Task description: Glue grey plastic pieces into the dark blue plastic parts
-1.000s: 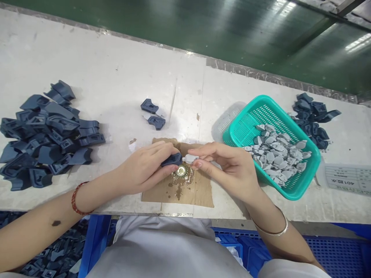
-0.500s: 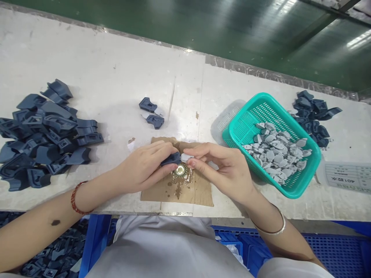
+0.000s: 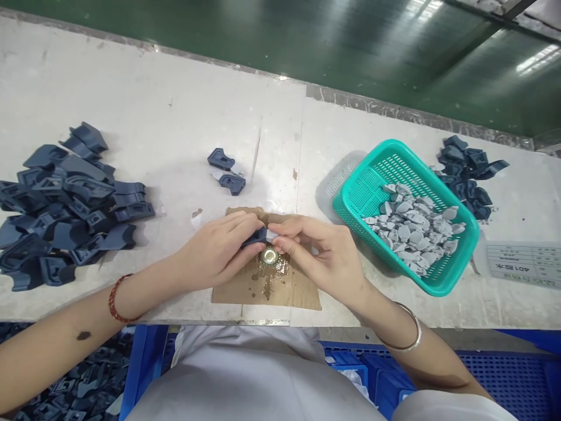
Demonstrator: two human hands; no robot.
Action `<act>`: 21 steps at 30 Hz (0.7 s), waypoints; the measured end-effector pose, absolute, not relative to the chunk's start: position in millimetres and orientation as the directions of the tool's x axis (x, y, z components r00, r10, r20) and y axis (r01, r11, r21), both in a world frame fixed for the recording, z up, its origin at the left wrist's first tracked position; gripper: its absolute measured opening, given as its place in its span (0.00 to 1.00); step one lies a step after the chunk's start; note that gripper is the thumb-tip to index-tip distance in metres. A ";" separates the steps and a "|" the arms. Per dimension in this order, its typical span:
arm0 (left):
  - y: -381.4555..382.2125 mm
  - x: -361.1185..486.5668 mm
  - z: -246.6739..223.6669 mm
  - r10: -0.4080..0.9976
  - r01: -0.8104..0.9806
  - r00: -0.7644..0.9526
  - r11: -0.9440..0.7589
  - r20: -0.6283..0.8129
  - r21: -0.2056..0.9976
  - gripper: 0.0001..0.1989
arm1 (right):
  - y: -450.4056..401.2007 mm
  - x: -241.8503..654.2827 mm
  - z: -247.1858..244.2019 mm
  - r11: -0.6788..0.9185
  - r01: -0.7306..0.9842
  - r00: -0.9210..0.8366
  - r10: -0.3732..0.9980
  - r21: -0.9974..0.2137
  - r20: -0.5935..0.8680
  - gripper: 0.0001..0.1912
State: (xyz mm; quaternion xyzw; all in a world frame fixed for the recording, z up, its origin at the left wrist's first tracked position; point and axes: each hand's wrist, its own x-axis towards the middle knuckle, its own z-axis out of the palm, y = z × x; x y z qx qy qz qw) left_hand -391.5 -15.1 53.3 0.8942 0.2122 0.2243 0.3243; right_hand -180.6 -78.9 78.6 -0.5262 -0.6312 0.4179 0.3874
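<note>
Between the fingers and thumb of my left hand (image 3: 219, 252) is a dark blue plastic part (image 3: 255, 236), mostly covered by the fingers. My right hand (image 3: 326, 248) pinches a small light-grey plastic piece (image 3: 272, 234) against the blue part's right end; whether it sits inside cannot be made out. Just below them, a small round shiny metal cap (image 3: 269, 255) lies in wet, glossy liquid on a piece of brown cardboard (image 3: 298, 292). Farther back lie two dark blue parts (image 3: 232, 185) with light-grey pieces attached.
A heap of dark blue parts (image 3: 70, 199) covers the table's left side. On the right stands a green basket (image 3: 350, 204) of light-grey pieces (image 3: 416, 231), with more blue parts (image 3: 467, 169) behind it. A labelled plastic sheet (image 3: 521, 263) lies at far right.
My right hand has shifted left, and the grey piece is now closer into the end of the blue part. My left hand has barely moved.
</note>
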 end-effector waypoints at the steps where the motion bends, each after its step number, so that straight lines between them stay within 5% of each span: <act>1: -15.0 -391.7 53.1 0.526 0.235 0.807 -0.702 0.268 0.672 0.10 | -79.0 -181.3 78.3 0.112 0.352 -0.144 0.987 -0.929 0.064 0.06; 14: -8.9 -395.6 60.9 0.610 0.346 0.743 -0.702 0.275 0.623 0.06 | -71.9 -159.3 106.1 0.215 0.482 -0.251 0.963 -0.849 0.102 0.09; 17: 1.0 -401.7 57.2 0.738 0.511 0.625 -0.634 0.254 0.581 0.09 | -73.0 -127.1 121.8 0.220 0.689 -0.063 0.967 -0.691 0.245 0.08; 21: 11.8 -406.7 50.6 0.827 0.604 0.512 -0.538 0.231 0.588 0.14 | -72.7 -83.6 127.5 -0.037 0.941 0.040 0.999 -0.336 0.002 0.09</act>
